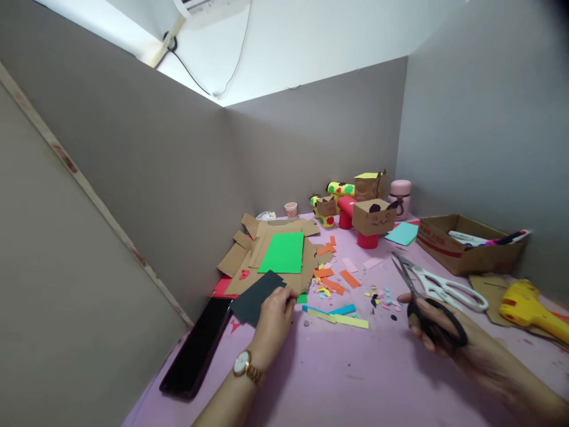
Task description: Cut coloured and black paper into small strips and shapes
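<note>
My left hand (274, 311), with a watch on its wrist, is over the right edge of a sheet of black paper (255, 298). Its fingers are curled together, and whatever they pinch is hidden or too small to name. In my right hand (438, 323) is a pair of black-handled scissors (434, 325), blades pointing up and away to the left. White-handled scissors (451, 292) lie just beyond that hand. A green sheet (284, 252) rests on cut cardboard (244, 261) behind the black paper. Yellow and blue paper strips (342, 317) lie between my hands.
A phone (198, 347) lies at the left. Orange and small coloured scraps (349, 279) are scattered mid-table. Cardboard-headed cat figures (374, 218) and a pink bottle (400, 198) stand at the back. To the right are a box of pens (471, 246) and a yellow glue gun (528, 308).
</note>
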`<state>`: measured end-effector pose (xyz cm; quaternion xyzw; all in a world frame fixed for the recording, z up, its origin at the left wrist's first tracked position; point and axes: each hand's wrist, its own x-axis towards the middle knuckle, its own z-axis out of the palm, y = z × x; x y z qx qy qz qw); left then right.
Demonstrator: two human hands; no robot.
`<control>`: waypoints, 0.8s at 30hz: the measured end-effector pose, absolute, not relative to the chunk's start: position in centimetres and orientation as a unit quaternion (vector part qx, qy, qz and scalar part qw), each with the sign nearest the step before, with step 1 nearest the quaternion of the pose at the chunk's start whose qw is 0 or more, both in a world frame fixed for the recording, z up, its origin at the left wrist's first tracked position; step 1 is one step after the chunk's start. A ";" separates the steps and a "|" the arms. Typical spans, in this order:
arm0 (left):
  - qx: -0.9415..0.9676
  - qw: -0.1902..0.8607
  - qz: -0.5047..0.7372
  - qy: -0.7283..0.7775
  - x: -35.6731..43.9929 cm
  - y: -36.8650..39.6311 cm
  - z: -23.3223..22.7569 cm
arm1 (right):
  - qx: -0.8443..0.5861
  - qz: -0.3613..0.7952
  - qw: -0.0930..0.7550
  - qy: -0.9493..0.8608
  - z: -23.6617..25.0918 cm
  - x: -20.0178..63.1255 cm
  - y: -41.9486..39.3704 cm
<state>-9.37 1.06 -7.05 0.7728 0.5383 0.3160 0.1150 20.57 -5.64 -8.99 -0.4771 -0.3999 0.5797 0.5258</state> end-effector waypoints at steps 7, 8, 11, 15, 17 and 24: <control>0.769 0.144 0.332 0.527 -6.6 5.7 -5.5 | -0.507 0.546 0.537 -0.397 -8.7 20.4 -5.4; 0.766 0.151 0.336 0.527 -6.2 5.7 -5.8 | -0.511 0.541 0.537 -0.396 -8.6 20.4 -5.4; 0.758 0.168 0.341 0.530 -5.0 5.2 -7.0 | -0.531 0.508 0.538 -0.412 -8.4 20.4 -5.2; 0.788 0.192 0.314 0.494 -4.5 4.1 -7.9 | -0.556 0.471 0.522 -0.443 -8.8 20.4 -4.8; 0.810 0.205 0.290 0.466 -4.7 3.4 -7.7 | -0.562 0.470 0.503 -0.458 -9.0 20.3 -4.8; 0.856 0.212 0.150 0.448 -5.4 1.7 -6.8 | -0.554 0.421 0.337 -0.634 -8.8 18.2 -6.6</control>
